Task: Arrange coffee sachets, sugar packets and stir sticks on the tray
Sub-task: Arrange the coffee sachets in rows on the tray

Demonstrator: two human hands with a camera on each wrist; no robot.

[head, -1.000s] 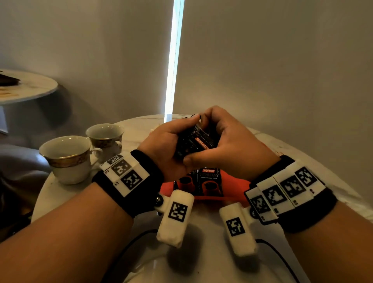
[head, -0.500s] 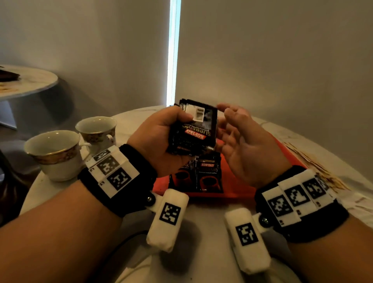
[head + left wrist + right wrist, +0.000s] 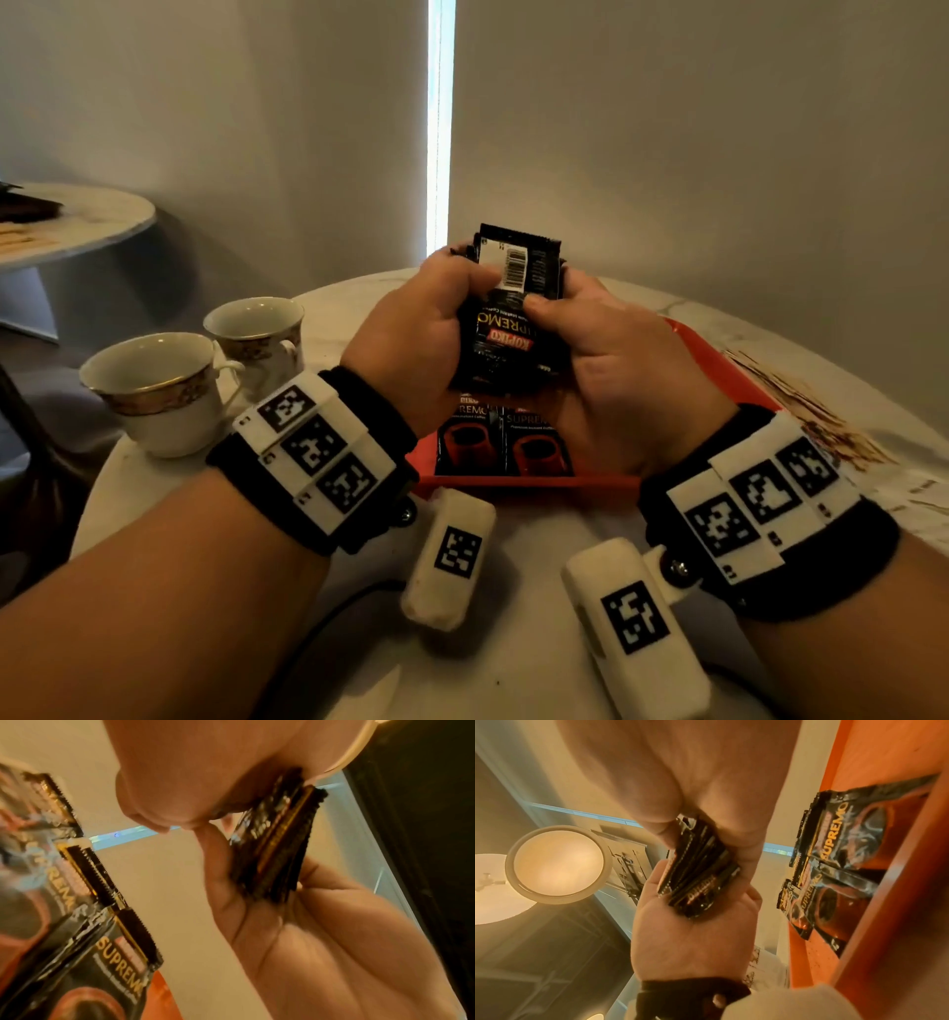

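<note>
We are gripping a stack of black foil coffee sachets [image 3: 516,313] in both hands, left hand [image 3: 418,339] and right hand [image 3: 624,360], just above the orange plastic tray [image 3: 719,365], risking slippery sachets fanning out and spilling.

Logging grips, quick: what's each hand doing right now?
Left hand: grips the sachet stack.
Right hand: also grips the stack, thumb on its front.

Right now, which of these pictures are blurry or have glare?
Head view: sharp, dim room, a bright strip of light glares between the walls. Left wrist view: the sachets on the tray are smeared. Right wrist view: a lit ceiling lamp glares; the held sachets look soft.
</note>
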